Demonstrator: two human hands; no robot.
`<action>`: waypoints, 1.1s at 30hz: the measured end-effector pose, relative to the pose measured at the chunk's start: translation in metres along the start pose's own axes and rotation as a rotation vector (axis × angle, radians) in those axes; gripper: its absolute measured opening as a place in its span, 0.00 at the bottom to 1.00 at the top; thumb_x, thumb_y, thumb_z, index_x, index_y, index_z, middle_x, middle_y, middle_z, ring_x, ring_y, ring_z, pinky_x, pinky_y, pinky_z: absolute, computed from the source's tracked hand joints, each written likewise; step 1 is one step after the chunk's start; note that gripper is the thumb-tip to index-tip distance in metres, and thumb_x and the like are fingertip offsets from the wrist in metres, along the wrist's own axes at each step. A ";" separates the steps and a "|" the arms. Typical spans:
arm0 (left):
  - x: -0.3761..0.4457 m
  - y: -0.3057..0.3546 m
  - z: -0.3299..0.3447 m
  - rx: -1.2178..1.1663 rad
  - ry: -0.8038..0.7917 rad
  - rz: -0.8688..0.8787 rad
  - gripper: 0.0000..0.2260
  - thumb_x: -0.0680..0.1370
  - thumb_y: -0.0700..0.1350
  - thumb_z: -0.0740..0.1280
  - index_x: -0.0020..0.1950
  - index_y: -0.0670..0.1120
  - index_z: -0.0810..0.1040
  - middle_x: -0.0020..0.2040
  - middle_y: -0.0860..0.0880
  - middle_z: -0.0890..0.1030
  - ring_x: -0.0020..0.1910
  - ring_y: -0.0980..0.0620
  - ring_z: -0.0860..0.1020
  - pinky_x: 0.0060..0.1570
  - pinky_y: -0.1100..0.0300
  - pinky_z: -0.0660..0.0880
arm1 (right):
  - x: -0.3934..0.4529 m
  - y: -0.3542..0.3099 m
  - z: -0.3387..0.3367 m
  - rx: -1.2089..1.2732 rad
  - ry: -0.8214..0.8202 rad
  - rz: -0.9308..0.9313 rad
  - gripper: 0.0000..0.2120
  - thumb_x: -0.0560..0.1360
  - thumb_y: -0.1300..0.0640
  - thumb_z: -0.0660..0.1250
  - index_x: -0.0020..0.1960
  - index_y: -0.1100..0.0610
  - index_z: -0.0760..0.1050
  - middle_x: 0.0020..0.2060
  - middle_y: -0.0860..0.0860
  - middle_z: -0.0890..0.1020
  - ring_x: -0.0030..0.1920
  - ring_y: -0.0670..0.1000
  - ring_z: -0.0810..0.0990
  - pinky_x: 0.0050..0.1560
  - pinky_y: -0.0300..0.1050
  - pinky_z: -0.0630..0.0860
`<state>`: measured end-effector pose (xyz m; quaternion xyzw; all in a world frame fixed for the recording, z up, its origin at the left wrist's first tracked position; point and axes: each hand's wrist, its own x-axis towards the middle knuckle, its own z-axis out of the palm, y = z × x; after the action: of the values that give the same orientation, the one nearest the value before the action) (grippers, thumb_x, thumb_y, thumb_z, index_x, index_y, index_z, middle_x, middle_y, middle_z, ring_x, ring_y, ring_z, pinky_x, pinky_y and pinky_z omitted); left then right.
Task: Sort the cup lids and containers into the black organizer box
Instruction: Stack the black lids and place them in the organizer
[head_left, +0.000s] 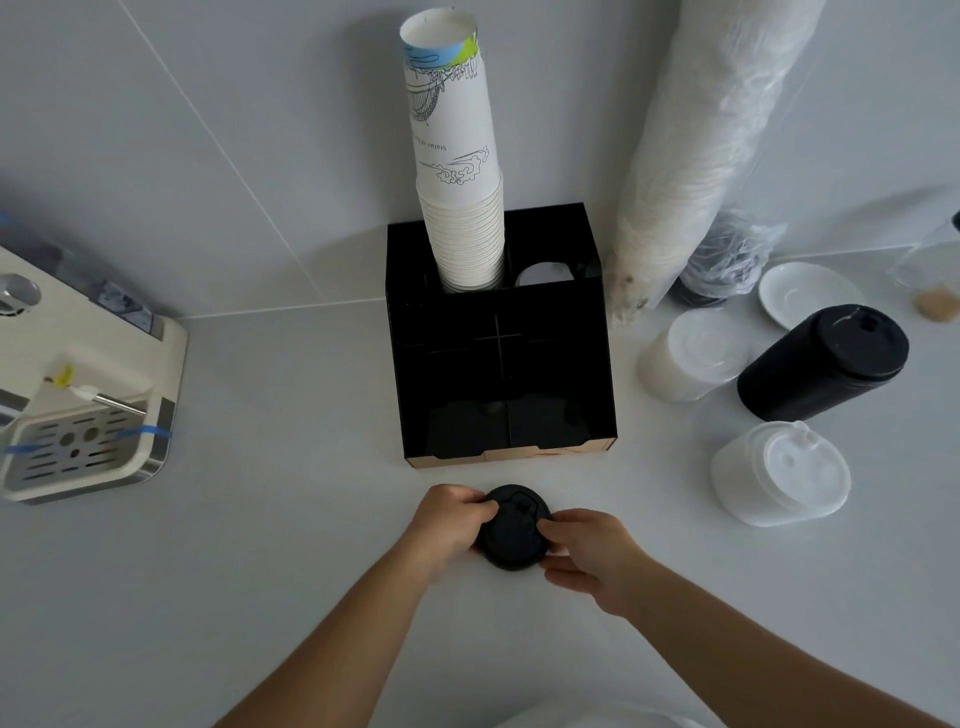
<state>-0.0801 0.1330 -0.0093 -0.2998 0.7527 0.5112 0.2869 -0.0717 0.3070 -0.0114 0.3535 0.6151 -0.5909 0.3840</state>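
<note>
A short stack of black cup lids rests on the white counter just in front of the black organizer box. My left hand grips the stack's left side and my right hand grips its right side. A tall stack of paper cups stands in the box's back left compartment, and something white lies in the back right one. To the right lie a black lid stack, a white lid stack and another white lid stack.
A coffee machine with a drip tray sits at the left. A long plastic-wrapped sleeve of cups leans on the wall behind the right-hand stacks. A white saucer lies at the far right.
</note>
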 end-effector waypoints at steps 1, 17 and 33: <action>-0.001 0.001 -0.002 -0.031 -0.008 -0.020 0.10 0.76 0.42 0.69 0.56 0.42 0.82 0.51 0.45 0.84 0.47 0.51 0.81 0.42 0.59 0.79 | 0.002 -0.001 0.000 -0.001 0.000 0.006 0.04 0.75 0.61 0.72 0.47 0.56 0.78 0.49 0.59 0.81 0.49 0.59 0.84 0.48 0.50 0.82; -0.040 -0.011 -0.027 -0.317 0.122 0.101 0.10 0.72 0.44 0.73 0.52 0.47 0.82 0.48 0.49 0.84 0.49 0.52 0.81 0.54 0.56 0.78 | -0.028 -0.030 0.005 -0.100 -0.039 -0.214 0.09 0.74 0.59 0.74 0.54 0.56 0.80 0.51 0.56 0.84 0.51 0.56 0.84 0.49 0.50 0.81; -0.041 0.030 -0.042 -0.692 0.354 0.302 0.08 0.75 0.37 0.68 0.46 0.50 0.80 0.45 0.43 0.84 0.46 0.51 0.83 0.44 0.58 0.81 | -0.023 -0.135 0.058 -0.340 -0.001 -0.565 0.11 0.74 0.65 0.71 0.56 0.58 0.80 0.51 0.60 0.84 0.51 0.59 0.84 0.54 0.53 0.83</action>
<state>-0.0813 0.1087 0.0520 -0.3479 0.6096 0.7110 -0.0426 -0.1783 0.2423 0.0706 0.0994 0.7785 -0.5631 0.2589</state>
